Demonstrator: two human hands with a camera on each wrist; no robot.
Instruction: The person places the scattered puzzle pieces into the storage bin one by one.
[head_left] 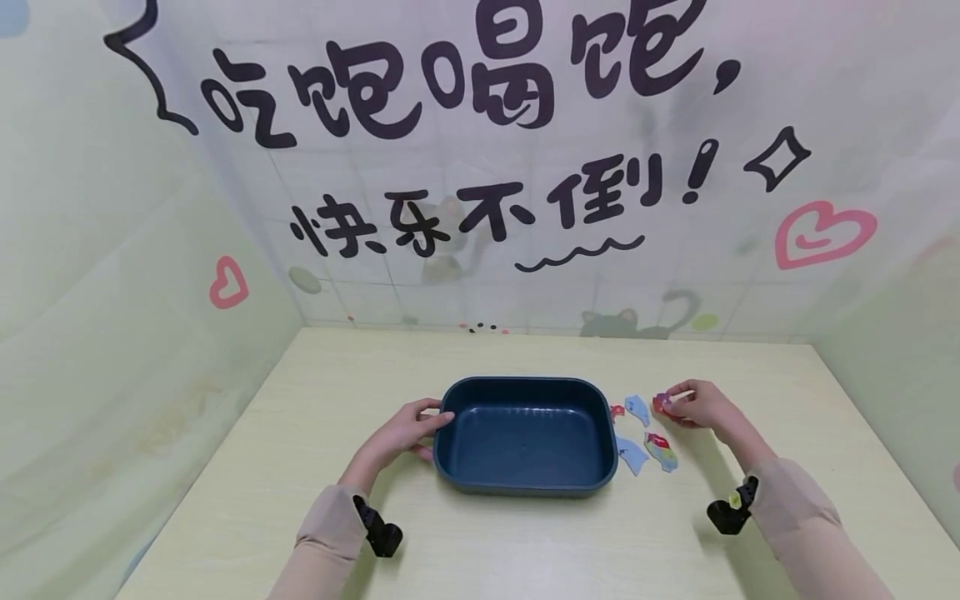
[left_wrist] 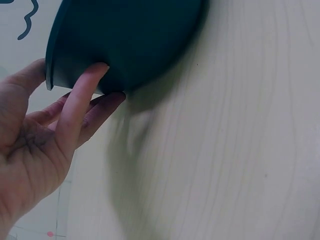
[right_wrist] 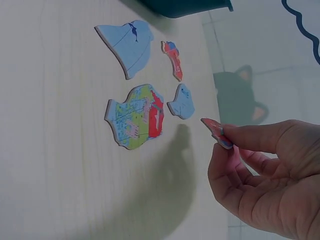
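Observation:
A dark blue plastic basin (head_left: 525, 479) stands on the table. My left hand (head_left: 408, 432) grips its left end, thumb over the rim and fingers against the outer wall, as the left wrist view shows of the hand (left_wrist: 45, 130). Between thumb and fingers my right hand (head_left: 701, 406) pinches a small red puzzle piece (right_wrist: 217, 134) just above the table. Flat on the table between basin and right hand lie several puzzle pieces: a large light blue one (right_wrist: 130, 47), a green and red one (right_wrist: 135, 117), a small blue one (right_wrist: 182, 102) and a narrow red one (right_wrist: 175, 60).
The pale wood-grain table (head_left: 480, 550) runs back to a printed cloth (head_left: 480, 300) with large black lettering. More cloth hangs at the left and right sides. A black wrist camera (head_left: 382, 533) sits on the left sleeve, another camera (head_left: 727, 512) on the right.

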